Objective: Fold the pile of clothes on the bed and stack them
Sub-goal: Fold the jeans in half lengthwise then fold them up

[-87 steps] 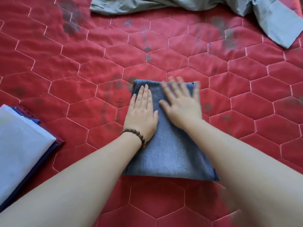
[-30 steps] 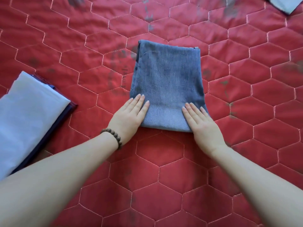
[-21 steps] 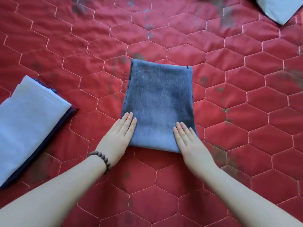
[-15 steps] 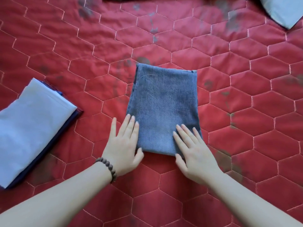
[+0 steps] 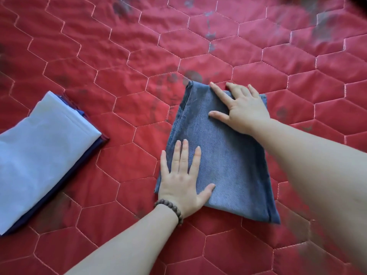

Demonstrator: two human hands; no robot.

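A folded blue denim garment [image 5: 224,159] lies flat on the red quilted bed cover [image 5: 123,80], right of centre. My left hand [image 5: 182,181], with a bead bracelet at the wrist, presses flat on its near left part, fingers straight and spread. My right hand [image 5: 242,110] lies flat on its far right corner, fingers spread, fingertips at the far edge. At the left edge sits a stack of folded clothes [image 5: 39,155], a pale blue piece on top of darker blue ones.
Dark stains mark the red cover at the far middle and far right. Bare cover lies between the stack and the denim piece, and in front of both.
My right hand has moved from the near edge of the denim piece to its far right corner. My left hand has slid further onto the cloth. The view has shifted left.
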